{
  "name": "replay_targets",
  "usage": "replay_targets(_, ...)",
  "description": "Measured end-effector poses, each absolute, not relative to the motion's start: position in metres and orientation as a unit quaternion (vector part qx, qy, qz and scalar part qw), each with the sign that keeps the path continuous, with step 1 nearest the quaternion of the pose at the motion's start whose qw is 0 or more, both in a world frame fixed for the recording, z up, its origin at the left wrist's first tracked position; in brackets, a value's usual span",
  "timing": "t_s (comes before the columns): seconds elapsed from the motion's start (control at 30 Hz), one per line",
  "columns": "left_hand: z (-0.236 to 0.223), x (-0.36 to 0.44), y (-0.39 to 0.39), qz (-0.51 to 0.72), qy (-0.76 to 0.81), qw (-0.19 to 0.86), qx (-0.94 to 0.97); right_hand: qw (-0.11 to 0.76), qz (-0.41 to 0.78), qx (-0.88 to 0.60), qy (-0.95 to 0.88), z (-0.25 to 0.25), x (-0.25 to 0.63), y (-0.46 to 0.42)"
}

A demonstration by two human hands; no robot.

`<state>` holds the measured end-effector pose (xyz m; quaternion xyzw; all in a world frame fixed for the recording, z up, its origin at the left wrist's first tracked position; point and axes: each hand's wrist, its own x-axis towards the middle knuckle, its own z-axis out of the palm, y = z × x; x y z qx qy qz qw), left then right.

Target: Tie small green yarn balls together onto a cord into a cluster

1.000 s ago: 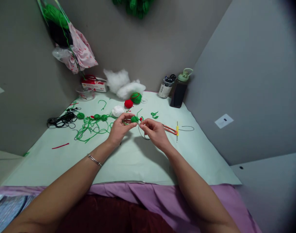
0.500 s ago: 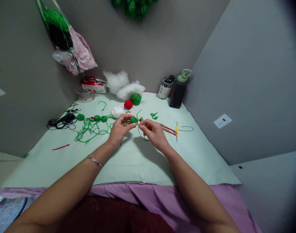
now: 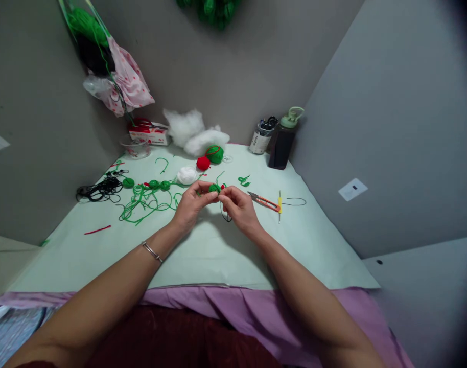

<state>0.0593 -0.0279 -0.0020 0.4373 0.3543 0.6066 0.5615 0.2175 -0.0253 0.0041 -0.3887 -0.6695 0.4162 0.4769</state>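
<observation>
Between the thumb and fingers of my left hand [image 3: 190, 208] is a small green crocheted ball [image 3: 214, 188]. My right hand [image 3: 240, 208] is closed in a pinch at the ball's near side, its fingertips almost touching my left thumb. A thin black cord [image 3: 226, 220] hangs in a loop from this pinch; its end at the ball is hidden by the fingers. Just behind the right fingers shows a small red bit [image 3: 223, 187], with green yarn ends beside it. Thread snips [image 3: 264, 201] with orange handles lie to the right, beside a yellow-handled crochet hook [image 3: 280, 205].
Tangled green yarn [image 3: 147, 207] and black cord [image 3: 103, 190] lie at left. White [image 3: 186, 175], red [image 3: 203, 163] and green [image 3: 217, 154] yarn balls sit behind my hands, before white stuffing [image 3: 206, 142]. A bottle [image 3: 282, 145] and pen cup [image 3: 259, 141] stand at back right.
Both hands and the green ball have shifted slightly right. My left thumb now covers more of the ball's near side, and the black cord's loop hangs narrower.
</observation>
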Motion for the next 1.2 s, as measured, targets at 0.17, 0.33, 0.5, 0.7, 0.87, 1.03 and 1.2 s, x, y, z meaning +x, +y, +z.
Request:
replay_targets(0.17,0.000,0.059,-0.030,0.594,0.350,0.576,0.440,0.483,0.397,-0.379,-0.683,0.005,0.221,-0.024)
replay_targets(0.33,0.000,0.058,-0.030,0.588,0.351,0.564,0.461,0.447,0.370,-0.374,-0.723,0.016,0.232,-0.023)
replay_targets(0.5,-0.004,0.056,-0.028,0.573,0.358,0.563,0.476,0.425,0.387,-0.378,-0.725,0.019,0.236,-0.023)
replay_targets(0.7,-0.004,0.057,-0.028,0.576,0.369,0.529,0.502,0.467,0.435,-0.382,-0.668,0.014,0.228,-0.021)
replay_targets(0.87,0.001,0.054,-0.028,0.578,0.390,0.480,0.532,0.448,0.492,-0.346,-0.662,0.019,0.231,-0.023)
replay_targets(1.03,-0.001,0.052,-0.026,0.583,0.404,0.454,0.539,0.420,0.521,-0.311,-0.675,0.020,0.233,-0.025)
replay_targets(1.2,-0.007,0.055,-0.025,0.560,0.407,0.442,0.570,0.423,0.524,-0.325,-0.664,0.014,0.231,-0.021)
